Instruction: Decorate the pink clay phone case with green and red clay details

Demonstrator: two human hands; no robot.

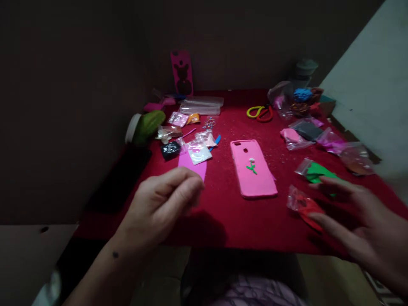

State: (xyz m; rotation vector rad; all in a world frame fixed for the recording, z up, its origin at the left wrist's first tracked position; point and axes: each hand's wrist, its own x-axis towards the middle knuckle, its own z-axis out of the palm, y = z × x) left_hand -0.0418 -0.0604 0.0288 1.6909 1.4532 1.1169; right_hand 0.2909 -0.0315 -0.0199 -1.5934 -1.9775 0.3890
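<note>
My left hand (165, 202) is closed above the near left of the red cloth, thumb pressed to the curled fingers; whatever may be inside is hidden. At the right, my right hand (360, 225) has its thumb and fingers spread around a plastic packet of red clay (307, 208), the thumb at the packet's edge. Just behind those fingers lies a packet of green clay (317, 171). Between both hands a pink phone case (255, 180) lies flat, bearing a small flower (251, 166) with a white top and green stem and leaves.
Yellow-and-red-handled scissors (260, 113) lie farther back. Several clay packets (199, 152) and a blue tool (215, 143) are at left, near a green jar (146, 127) on its side. More bags (306, 129) line the right. Another pink case (182, 74) leans on the back wall.
</note>
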